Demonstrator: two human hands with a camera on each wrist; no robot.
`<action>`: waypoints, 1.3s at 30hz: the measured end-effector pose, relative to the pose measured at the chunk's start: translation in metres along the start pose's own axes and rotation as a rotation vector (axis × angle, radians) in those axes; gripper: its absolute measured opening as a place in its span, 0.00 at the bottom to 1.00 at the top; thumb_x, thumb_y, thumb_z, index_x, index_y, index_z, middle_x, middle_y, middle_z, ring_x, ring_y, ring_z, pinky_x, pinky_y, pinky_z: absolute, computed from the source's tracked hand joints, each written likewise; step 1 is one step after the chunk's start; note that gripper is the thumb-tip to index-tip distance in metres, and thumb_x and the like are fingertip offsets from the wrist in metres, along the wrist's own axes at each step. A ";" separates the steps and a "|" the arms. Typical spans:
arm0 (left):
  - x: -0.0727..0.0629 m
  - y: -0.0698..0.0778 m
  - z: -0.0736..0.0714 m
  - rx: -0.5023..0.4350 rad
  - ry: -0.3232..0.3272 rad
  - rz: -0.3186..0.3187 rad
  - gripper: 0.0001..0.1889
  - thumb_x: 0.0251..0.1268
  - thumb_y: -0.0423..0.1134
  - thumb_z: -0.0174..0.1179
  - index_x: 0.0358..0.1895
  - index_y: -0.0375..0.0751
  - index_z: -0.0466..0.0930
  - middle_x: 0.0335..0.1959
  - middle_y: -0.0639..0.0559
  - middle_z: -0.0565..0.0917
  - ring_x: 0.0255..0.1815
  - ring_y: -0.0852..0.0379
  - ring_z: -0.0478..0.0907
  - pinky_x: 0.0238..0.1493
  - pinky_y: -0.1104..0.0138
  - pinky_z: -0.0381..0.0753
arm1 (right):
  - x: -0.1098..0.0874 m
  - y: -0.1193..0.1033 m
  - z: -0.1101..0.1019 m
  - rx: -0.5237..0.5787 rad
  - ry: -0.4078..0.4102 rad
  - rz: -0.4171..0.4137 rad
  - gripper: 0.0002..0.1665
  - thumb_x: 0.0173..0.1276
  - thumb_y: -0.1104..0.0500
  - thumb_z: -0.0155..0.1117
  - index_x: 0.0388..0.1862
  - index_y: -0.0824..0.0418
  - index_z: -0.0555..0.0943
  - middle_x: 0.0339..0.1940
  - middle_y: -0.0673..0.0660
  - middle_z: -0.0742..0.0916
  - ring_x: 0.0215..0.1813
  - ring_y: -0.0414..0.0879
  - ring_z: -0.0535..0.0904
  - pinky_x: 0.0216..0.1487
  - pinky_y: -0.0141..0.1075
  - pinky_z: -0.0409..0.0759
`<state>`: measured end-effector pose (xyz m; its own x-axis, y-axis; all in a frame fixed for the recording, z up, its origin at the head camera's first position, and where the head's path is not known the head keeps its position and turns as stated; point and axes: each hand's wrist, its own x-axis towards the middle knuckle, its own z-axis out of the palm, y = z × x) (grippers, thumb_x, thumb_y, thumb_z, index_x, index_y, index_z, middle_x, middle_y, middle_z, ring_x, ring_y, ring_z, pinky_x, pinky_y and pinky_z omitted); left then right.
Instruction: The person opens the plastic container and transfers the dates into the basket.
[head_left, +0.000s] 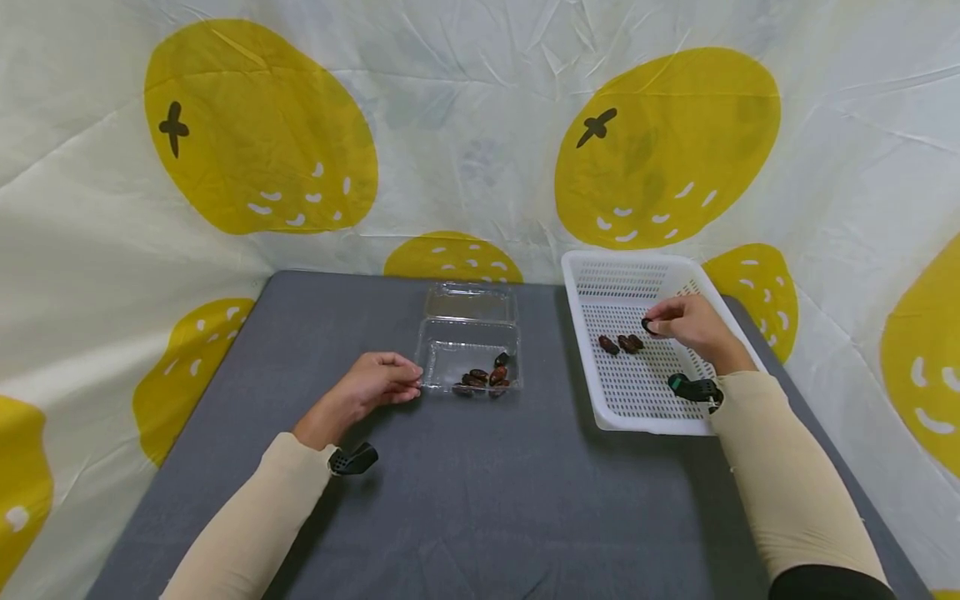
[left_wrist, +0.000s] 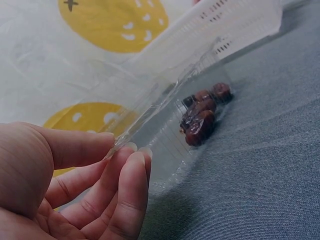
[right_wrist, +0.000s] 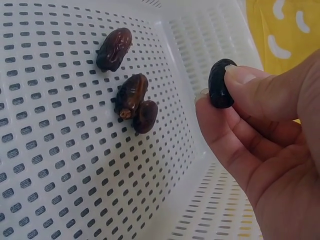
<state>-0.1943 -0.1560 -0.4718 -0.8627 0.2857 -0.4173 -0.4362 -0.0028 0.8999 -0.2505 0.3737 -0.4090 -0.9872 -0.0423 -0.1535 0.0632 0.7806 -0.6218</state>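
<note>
My right hand [head_left: 692, 327] pinches a dark date [right_wrist: 220, 84] between thumb and fingers, over the white perforated basket [head_left: 592, 375]. On the basket floor lie three more brown dates [right_wrist: 114, 49], two of them touching. At the middle of the table a clear plastic box [head_left: 442, 358] stands with its lid [head_left: 471, 305] folded back. Several dates [left_wrist: 201, 125] are heaped in its near right part. My left hand [head_left: 378, 379] pinches the box's near left rim between thumb and fingertips, as the left wrist view shows.
A grey cloth covers the table [head_left: 480, 500]. Behind it and at both sides hangs a white curtain [head_left: 465, 125] printed with yellow fruit. The basket's raised walls surround the dates at the right. Both wrists carry a small black device [head_left: 354, 459].
</note>
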 end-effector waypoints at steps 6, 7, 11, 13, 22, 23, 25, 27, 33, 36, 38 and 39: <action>0.001 -0.001 0.000 0.003 0.002 0.001 0.09 0.71 0.29 0.64 0.49 0.27 0.83 0.30 0.49 0.90 0.28 0.59 0.88 0.34 0.70 0.90 | 0.001 0.003 0.002 0.022 -0.003 0.010 0.18 0.76 0.62 0.66 0.57 0.74 0.82 0.50 0.70 0.86 0.45 0.56 0.86 0.44 0.28 0.85; 0.001 -0.001 -0.001 0.005 -0.002 0.003 0.09 0.71 0.29 0.64 0.49 0.27 0.83 0.30 0.49 0.90 0.28 0.59 0.88 0.34 0.70 0.90 | 0.001 0.004 0.003 0.025 -0.003 0.013 0.18 0.76 0.62 0.65 0.57 0.74 0.82 0.49 0.70 0.86 0.45 0.57 0.87 0.45 0.29 0.86; 0.001 -0.001 -0.001 0.010 0.000 0.005 0.08 0.71 0.29 0.64 0.48 0.28 0.83 0.29 0.50 0.90 0.28 0.60 0.88 0.34 0.70 0.89 | 0.001 0.005 0.002 0.018 -0.004 0.031 0.17 0.76 0.63 0.64 0.56 0.75 0.82 0.48 0.70 0.87 0.46 0.59 0.87 0.51 0.39 0.89; 0.001 -0.001 -0.001 0.013 0.001 0.002 0.08 0.71 0.29 0.65 0.48 0.27 0.83 0.29 0.50 0.90 0.28 0.59 0.88 0.34 0.70 0.89 | 0.001 0.006 0.002 0.016 -0.005 0.044 0.17 0.76 0.63 0.64 0.56 0.76 0.82 0.49 0.72 0.87 0.46 0.59 0.87 0.55 0.47 0.90; 0.001 0.000 -0.001 0.008 0.008 0.006 0.06 0.71 0.29 0.65 0.46 0.29 0.83 0.29 0.50 0.90 0.28 0.60 0.88 0.34 0.70 0.89 | 0.013 0.020 0.002 -0.092 -0.035 0.086 0.16 0.70 0.63 0.69 0.48 0.75 0.85 0.41 0.68 0.89 0.39 0.54 0.82 0.42 0.39 0.87; 0.001 0.000 -0.001 0.008 0.007 0.006 0.06 0.71 0.29 0.65 0.46 0.29 0.84 0.29 0.50 0.90 0.28 0.60 0.88 0.33 0.70 0.89 | 0.014 0.021 0.002 -0.108 -0.043 0.097 0.15 0.69 0.63 0.69 0.48 0.75 0.85 0.40 0.67 0.89 0.39 0.54 0.82 0.40 0.38 0.86; 0.000 0.001 0.000 0.011 0.007 0.003 0.06 0.71 0.29 0.65 0.46 0.29 0.84 0.29 0.50 0.89 0.28 0.60 0.88 0.33 0.70 0.89 | 0.016 0.023 0.003 -0.144 -0.059 0.106 0.15 0.68 0.62 0.69 0.46 0.74 0.85 0.38 0.66 0.89 0.39 0.55 0.81 0.38 0.37 0.85; 0.000 0.001 0.001 0.015 0.009 0.000 0.07 0.71 0.29 0.65 0.46 0.29 0.84 0.28 0.50 0.89 0.28 0.60 0.88 0.33 0.71 0.89 | 0.017 0.023 0.003 -0.173 -0.066 0.110 0.14 0.68 0.62 0.69 0.45 0.74 0.86 0.37 0.65 0.89 0.39 0.55 0.81 0.37 0.37 0.83; 0.000 0.002 0.002 0.012 0.016 -0.005 0.07 0.71 0.29 0.65 0.47 0.29 0.83 0.28 0.50 0.89 0.27 0.60 0.88 0.33 0.71 0.89 | 0.017 0.022 0.004 -0.224 -0.060 0.116 0.13 0.67 0.62 0.67 0.44 0.72 0.85 0.37 0.66 0.87 0.40 0.57 0.79 0.36 0.38 0.81; 0.000 0.001 0.002 0.011 0.014 -0.005 0.06 0.71 0.29 0.65 0.46 0.30 0.84 0.28 0.50 0.89 0.27 0.60 0.88 0.33 0.71 0.89 | 0.017 0.018 0.004 -0.226 -0.036 0.102 0.14 0.67 0.61 0.66 0.45 0.72 0.85 0.40 0.67 0.87 0.42 0.59 0.78 0.38 0.40 0.80; -0.001 0.002 0.001 0.009 0.015 -0.005 0.05 0.71 0.29 0.65 0.45 0.30 0.84 0.29 0.50 0.89 0.27 0.60 0.87 0.33 0.71 0.89 | 0.017 0.013 0.005 -0.198 -0.019 0.092 0.15 0.68 0.61 0.66 0.47 0.72 0.85 0.43 0.69 0.87 0.44 0.59 0.79 0.40 0.41 0.81; -0.001 0.002 0.001 0.009 0.016 -0.003 0.05 0.71 0.29 0.65 0.45 0.31 0.84 0.29 0.50 0.90 0.27 0.60 0.87 0.33 0.71 0.89 | 0.018 0.011 0.006 -0.179 -0.012 0.087 0.16 0.68 0.61 0.67 0.49 0.72 0.85 0.44 0.69 0.87 0.44 0.59 0.79 0.41 0.42 0.81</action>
<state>-0.1942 -0.1556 -0.4698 -0.8655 0.2707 -0.4215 -0.4362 0.0064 0.8998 -0.2665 0.3776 -0.4231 -0.9773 0.0241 -0.2104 0.1206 0.8800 -0.4594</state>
